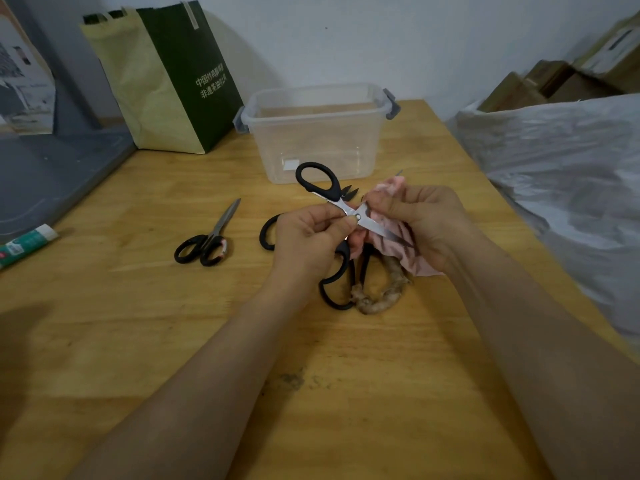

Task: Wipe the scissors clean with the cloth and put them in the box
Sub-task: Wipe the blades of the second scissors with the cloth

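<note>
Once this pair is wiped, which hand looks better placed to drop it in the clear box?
Probably the left hand: it pinches the scissors near the pivot, and the open box sits just beyond. The right hand is full of cloth.

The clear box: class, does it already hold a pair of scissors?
No, the clear box shows no scissors through its walls; the left hand grips the held scissors at the cloth.

- black handles and silver blades on the scissors (337,197)
- pale pink cloth (393,242)
- clear box (311,140) with 2 grey latches (391,103)
- yellow-tan, wood-grained table (173,323)
- dark green and pale yellow bag (173,81) (white lettering)
</note>
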A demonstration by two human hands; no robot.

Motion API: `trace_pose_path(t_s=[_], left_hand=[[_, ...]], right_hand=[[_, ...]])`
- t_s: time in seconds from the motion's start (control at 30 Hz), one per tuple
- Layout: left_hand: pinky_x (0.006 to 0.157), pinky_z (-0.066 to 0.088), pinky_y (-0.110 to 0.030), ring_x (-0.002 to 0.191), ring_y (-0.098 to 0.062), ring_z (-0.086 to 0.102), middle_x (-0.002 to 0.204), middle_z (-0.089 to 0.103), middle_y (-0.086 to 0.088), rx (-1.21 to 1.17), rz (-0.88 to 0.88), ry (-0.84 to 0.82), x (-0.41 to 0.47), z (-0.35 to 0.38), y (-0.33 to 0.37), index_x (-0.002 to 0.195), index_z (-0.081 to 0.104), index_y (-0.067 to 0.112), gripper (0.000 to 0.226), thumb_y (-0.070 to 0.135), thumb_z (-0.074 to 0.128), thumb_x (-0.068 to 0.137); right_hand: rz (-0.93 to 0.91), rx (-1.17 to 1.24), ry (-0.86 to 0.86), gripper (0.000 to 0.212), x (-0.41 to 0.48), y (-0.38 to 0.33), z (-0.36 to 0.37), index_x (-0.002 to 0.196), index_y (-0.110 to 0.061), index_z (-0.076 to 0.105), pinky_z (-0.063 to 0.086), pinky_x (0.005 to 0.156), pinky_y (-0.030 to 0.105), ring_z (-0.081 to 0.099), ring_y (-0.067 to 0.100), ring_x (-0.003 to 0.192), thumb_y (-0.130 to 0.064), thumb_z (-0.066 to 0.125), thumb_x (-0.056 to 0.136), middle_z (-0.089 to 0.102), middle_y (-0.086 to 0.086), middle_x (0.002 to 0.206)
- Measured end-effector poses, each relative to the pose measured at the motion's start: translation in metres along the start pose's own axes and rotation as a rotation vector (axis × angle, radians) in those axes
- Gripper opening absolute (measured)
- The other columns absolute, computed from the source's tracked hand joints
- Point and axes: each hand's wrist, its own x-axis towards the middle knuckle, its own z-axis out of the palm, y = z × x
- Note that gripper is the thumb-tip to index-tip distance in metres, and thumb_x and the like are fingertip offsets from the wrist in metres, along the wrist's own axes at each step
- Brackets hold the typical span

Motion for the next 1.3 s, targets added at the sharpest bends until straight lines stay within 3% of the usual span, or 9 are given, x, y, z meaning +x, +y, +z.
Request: trace_pose_path(t_s=[0.1, 0.23, 0.4, 0.57, 0.73, 0.87, 1.0, 1.13, 1.3], left_hand=[[0.054, 0.052, -0.020, 0.051, -0.010, 0.061, 0.058, 0.066, -0.003, 0.014, -0.018, -0.003, 0.000, -0.001, -0.001, 0.085, 0.068, 0.002, 0.012, -0.007, 0.060, 0.087], [0.058, 0.054, -0.021, 0.052, -0.011, 0.061, 0.057, 0.067, -0.002, 0.051, 0.009, -0.019, 0.000, 0.001, -0.001, 0.084, 0.068, 0.004, 0.015, -0.007, 0.059, 0.087], [0.051, 0.051, -0.018, 0.049, -0.010, 0.060, 0.056, 0.065, -0.003, 0.020, -0.010, -0.002, -0.002, 0.000, 0.000, 0.084, 0.068, 0.002, 0.013, -0.007, 0.059, 0.087], [0.056, 0.053, -0.020, 0.052, -0.012, 0.060, 0.059, 0.065, -0.006, 0.033, 0.026, -0.030, -0.001, 0.001, 0.001, 0.083, 0.068, 0.005, 0.018, -0.009, 0.057, 0.088], [0.052, 0.051, -0.018, 0.050, -0.010, 0.060, 0.054, 0.064, -0.004, 0.022, 0.012, -0.011, -0.002, 0.000, 0.000, 0.082, 0.068, 0.003, 0.015, -0.007, 0.058, 0.088], [0.056, 0.052, -0.019, 0.052, -0.010, 0.062, 0.057, 0.065, -0.007, 0.033, 0.013, -0.019, -0.002, 0.000, -0.001, 0.082, 0.069, 0.004, 0.016, -0.006, 0.058, 0.088], [0.059, 0.053, -0.021, 0.053, -0.011, 0.061, 0.057, 0.066, -0.003, 0.046, 0.011, -0.032, -0.002, 0.001, -0.002, 0.081, 0.069, 0.010, 0.021, -0.006, 0.058, 0.088], [0.055, 0.052, -0.020, 0.051, -0.011, 0.060, 0.057, 0.065, -0.006, 0.037, -0.003, -0.021, -0.002, 0.000, -0.002, 0.081, 0.068, 0.005, 0.017, -0.006, 0.058, 0.088], [0.058, 0.053, -0.020, 0.053, -0.011, 0.061, 0.059, 0.066, -0.005, 0.019, 0.015, -0.031, -0.002, 0.002, -0.001, 0.082, 0.069, 0.010, 0.021, -0.006, 0.058, 0.088]], right_hand=[[0.038, -0.056, -0.076, 0.048, -0.003, 0.002, 0.000, 0.082, -0.002, 0.073, 0.037, 0.053, 0.024, 0.057, 0.023, 0.051, -0.024, 0.087, 0.042, 0.065, 0.022, 0.066], [0.004, 0.038, -0.008, 0.039, 0.002, -0.001, -0.005, 0.082, 0.001, 0.073, 0.044, 0.062, 0.032, 0.059, 0.028, 0.061, -0.020, 0.085, 0.052, 0.064, 0.030, 0.080], [0.069, 0.003, -0.074, 0.041, 0.002, 0.002, -0.004, 0.087, -0.001, 0.072, 0.042, 0.045, 0.019, 0.059, 0.020, 0.047, -0.020, 0.084, 0.052, 0.066, 0.018, 0.064], [0.054, 0.038, -0.021, 0.048, 0.007, 0.000, -0.009, 0.083, -0.002, 0.074, 0.039, 0.063, 0.029, 0.058, 0.026, 0.063, -0.028, 0.089, 0.044, 0.068, 0.022, 0.074], [0.097, -0.047, -0.055, 0.036, 0.003, 0.002, -0.008, 0.078, -0.009, 0.075, 0.037, 0.040, 0.014, 0.054, 0.017, 0.041, -0.032, 0.085, 0.052, 0.065, 0.015, 0.060], [0.029, -0.048, -0.036, 0.044, 0.005, 0.003, -0.005, 0.080, 0.000, 0.073, 0.034, 0.054, 0.027, 0.052, 0.025, 0.053, -0.028, 0.086, 0.048, 0.063, 0.027, 0.071], [0.035, 0.058, -0.013, 0.045, 0.009, 0.002, -0.013, 0.094, 0.005, 0.070, 0.045, 0.044, 0.024, 0.057, 0.024, 0.050, -0.024, 0.082, 0.061, 0.064, 0.022, 0.075], [0.030, -0.106, -0.052, 0.059, 0.003, 0.004, -0.005, 0.084, 0.002, 0.072, 0.032, 0.060, 0.030, 0.052, 0.026, 0.057, -0.032, 0.088, 0.040, 0.063, 0.033, 0.078], [-0.019, 0.025, -0.027, 0.046, 0.010, -0.001, -0.012, 0.089, 0.006, 0.070, 0.050, 0.058, 0.031, 0.062, 0.027, 0.058, -0.021, 0.084, 0.054, 0.068, 0.023, 0.076]])
